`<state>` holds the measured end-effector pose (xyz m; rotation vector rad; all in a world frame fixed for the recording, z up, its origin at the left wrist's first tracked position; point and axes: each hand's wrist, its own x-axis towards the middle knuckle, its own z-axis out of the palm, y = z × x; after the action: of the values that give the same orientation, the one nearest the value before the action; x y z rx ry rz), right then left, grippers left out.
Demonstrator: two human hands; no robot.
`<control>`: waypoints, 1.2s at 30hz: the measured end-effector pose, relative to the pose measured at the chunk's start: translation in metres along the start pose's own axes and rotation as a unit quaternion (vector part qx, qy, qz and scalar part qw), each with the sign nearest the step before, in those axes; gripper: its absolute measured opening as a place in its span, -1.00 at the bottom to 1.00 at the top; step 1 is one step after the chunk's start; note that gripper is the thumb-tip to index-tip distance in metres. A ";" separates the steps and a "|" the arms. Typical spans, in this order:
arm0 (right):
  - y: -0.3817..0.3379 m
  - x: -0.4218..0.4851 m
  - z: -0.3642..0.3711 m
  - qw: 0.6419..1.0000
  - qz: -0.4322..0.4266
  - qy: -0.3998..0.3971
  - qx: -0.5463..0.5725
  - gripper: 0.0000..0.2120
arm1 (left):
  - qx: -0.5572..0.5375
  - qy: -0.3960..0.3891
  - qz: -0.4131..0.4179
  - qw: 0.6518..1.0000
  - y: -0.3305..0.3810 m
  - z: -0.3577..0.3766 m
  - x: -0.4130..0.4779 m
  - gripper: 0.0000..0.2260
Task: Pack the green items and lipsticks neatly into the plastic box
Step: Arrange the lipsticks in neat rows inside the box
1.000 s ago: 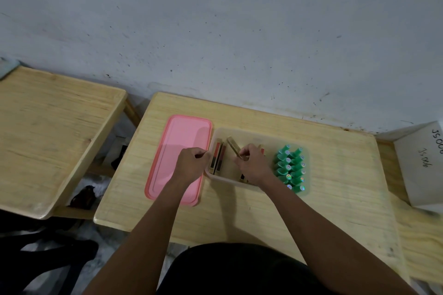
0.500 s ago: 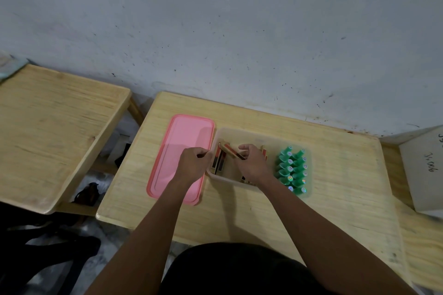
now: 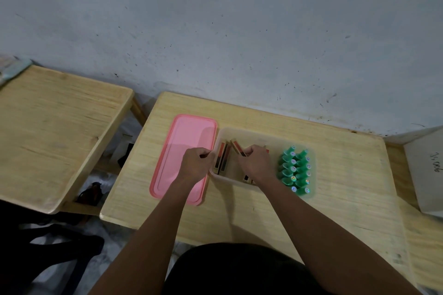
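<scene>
The left hand (image 3: 196, 163) sits at the left end wall of the plastic box (image 3: 263, 133), fingers curled into a loose fist against the rim; whether they actually pinch the rim cannot be told from this angle. The right hand (image 3: 256, 165) is inside the box and pinches one lipstick (image 3: 237, 147) between thumb and fingertips, holding it tilted, its far end pointing up and to the left above the box floor. The translucent box stands open on the wooden counter (image 3: 335, 175). At its left end other lipsticks (image 3: 221, 159) lie flat side by side along the wall, and a few more show at the near wall under the right wrist. At its right end the green items (image 3: 296, 167) stand upright in two close rows, shiny caps up. A pink lid (image 3: 184, 151) lies flat on the counter just beside the box's left side. A second counter (image 3: 60, 127) stands apart to the left, and a white carton (image 3: 426, 170) with handwriting sits at the right edge.
</scene>
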<state>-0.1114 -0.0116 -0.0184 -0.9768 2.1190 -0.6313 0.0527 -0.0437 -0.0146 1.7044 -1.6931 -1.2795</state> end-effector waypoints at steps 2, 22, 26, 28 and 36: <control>-0.003 0.004 0.004 1.000 0.004 -0.011 -0.012 -0.89 | -0.001 -0.002 0.000 1.000 0.000 0.000 0.000 -0.81; -0.009 0.005 0.024 0.992 -0.048 -0.094 -0.067 -0.79 | -0.019 -0.014 -0.009 1.000 -0.002 0.000 0.001 -0.83; -0.008 0.002 0.020 0.990 -0.075 -0.093 -0.076 -0.78 | -0.013 -0.007 -0.003 1.000 -0.002 -0.001 0.001 -0.82; -0.006 0.005 0.012 0.993 -0.065 -0.068 -0.065 -0.79 | -0.011 -0.005 -0.004 1.000 -0.002 -0.001 0.002 -0.81; 0.013 0.007 -0.003 0.966 -0.064 -0.008 -0.251 -0.68 | 0.004 0.001 0.009 1.000 -0.003 0.001 0.002 -0.80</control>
<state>-0.1224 -0.0090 -0.0275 -1.3928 2.2618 -0.1374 0.0537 -0.0449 -0.0185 1.6917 -1.7109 -1.2640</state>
